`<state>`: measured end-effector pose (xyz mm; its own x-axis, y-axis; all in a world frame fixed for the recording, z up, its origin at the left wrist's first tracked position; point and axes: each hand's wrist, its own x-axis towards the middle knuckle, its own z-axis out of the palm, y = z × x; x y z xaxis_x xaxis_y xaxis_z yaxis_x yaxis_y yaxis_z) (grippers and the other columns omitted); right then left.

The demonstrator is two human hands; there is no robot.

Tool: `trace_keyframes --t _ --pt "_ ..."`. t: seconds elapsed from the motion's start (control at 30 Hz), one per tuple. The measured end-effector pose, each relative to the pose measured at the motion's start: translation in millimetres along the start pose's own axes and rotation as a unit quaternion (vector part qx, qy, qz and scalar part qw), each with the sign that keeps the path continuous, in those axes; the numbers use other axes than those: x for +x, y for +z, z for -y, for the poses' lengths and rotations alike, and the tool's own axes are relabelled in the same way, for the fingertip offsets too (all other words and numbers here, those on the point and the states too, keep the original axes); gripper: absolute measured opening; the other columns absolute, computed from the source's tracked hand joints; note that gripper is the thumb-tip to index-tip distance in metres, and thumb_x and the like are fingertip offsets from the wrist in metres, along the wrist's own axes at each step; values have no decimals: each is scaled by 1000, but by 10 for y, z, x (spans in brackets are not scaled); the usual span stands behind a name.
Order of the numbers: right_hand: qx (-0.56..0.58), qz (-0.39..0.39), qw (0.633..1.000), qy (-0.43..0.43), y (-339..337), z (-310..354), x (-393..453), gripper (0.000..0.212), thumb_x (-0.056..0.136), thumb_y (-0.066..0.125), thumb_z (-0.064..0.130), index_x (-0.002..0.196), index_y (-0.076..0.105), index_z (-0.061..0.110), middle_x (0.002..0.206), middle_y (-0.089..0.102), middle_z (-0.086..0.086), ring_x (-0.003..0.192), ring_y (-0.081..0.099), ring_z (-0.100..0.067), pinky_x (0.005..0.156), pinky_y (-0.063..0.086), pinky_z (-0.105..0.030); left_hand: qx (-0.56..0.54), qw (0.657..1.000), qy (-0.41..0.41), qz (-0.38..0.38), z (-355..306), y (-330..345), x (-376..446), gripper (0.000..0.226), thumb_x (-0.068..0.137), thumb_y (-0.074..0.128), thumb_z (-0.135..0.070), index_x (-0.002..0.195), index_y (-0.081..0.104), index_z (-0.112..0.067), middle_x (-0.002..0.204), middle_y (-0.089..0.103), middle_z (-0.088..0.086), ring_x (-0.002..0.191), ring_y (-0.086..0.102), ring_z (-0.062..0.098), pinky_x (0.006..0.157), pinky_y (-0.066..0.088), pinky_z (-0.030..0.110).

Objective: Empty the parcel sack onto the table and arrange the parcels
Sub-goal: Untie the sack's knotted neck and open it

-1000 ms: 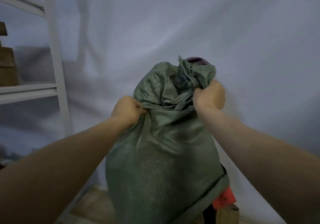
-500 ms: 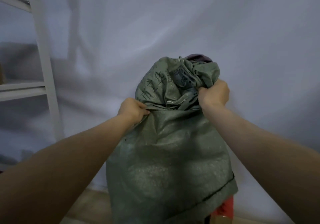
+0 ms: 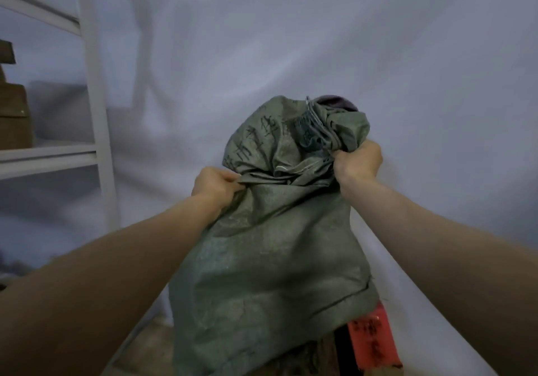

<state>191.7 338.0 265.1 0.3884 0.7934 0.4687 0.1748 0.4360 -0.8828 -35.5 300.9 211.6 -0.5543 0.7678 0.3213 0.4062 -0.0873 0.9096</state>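
Parcel sack (image 3: 270, 259): centre of frame, upended, mouth at lower right over a red parcel (image 3: 374, 338).

Left hand (image 3: 217, 185): fist bunched round a fold of cloth at mid-frame. Right hand (image 3: 359, 161): fist clenched round the gathered end, slightly higher.

Woven fabric: soft, creasing freely, probably slick. Contents likely uneven in weight, shifting in lurches.

Best hold: bunched closed end, both fists, never flat cloth.

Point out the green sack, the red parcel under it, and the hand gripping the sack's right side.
green sack (image 3: 270, 274): head view, middle of its front cloth.
red parcel (image 3: 374, 339): head view, its printed red face below the sack's hem.
right hand (image 3: 359, 160): head view, back of the hand.
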Motion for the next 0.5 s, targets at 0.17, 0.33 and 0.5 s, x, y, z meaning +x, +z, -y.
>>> trace_keyframes --t 0.17,0.33,0.5 --pt "53 -9 998 -20 135 237 30 6 84 67 3 85 67 8 84 66 -4 78 60 -18 72 54 -30 -27 996 53 -62 -247 -175 113 15 79 82 -24 92 79 -16 98 75 2 95 67 22 96 52 32" --pt "47 2 999 -10 266 144 -67 5 84 68 2 89 69 4 85 66 -5 78 60 -19 71 53 -32 27 999 -5 -22 43 -258 48 20 78 83 -20 94 78 -11 92 72 7 79 62 22 79 55 29" --pt "81 -2 997 -14 472 287 -113 7 84 70 5 83 67 11 84 66 -2 78 61 -17 70 52 -28 15 999 4 -41 -26 -465 176 19 77 82 -31 92 79 -20 88 74 3 81 66 23 86 57 36"
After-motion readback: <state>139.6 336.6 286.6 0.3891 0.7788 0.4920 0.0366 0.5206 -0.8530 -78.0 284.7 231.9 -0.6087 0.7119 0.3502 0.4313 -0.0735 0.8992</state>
